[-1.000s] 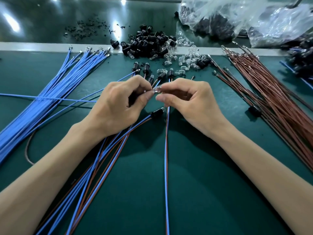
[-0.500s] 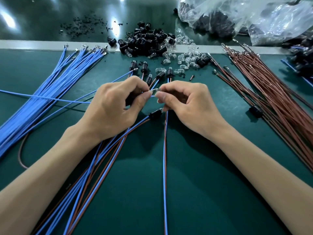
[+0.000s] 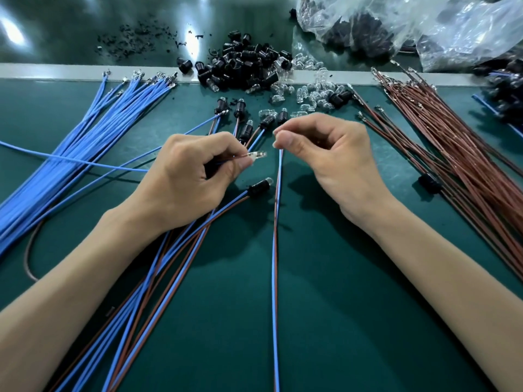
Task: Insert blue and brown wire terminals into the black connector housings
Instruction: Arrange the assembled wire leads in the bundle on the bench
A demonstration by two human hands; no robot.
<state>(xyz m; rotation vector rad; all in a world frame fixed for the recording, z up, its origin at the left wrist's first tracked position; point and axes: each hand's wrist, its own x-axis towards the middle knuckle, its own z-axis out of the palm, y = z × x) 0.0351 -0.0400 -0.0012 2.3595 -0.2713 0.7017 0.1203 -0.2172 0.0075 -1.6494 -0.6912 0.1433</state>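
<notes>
Head view: my hands, fingertips together half a second ago, now stand apart. My left hand (image 3: 192,176) pinches a shiny terminal (image 3: 258,154), long axis level, tip pointing right toward my right hand (image 3: 325,157), which pinches the blue-brown wire pair (image 3: 275,250) at its far end; insertion seems not yet made.

No text, label, brand, number or sign can be read. The black connector housings (image 3: 243,66) and the blue and brown wires (image 3: 274,264) show no legible marking. The creased, glary plastic bags (image 3: 458,32) perhaps carry print, but none can be made out.
</notes>
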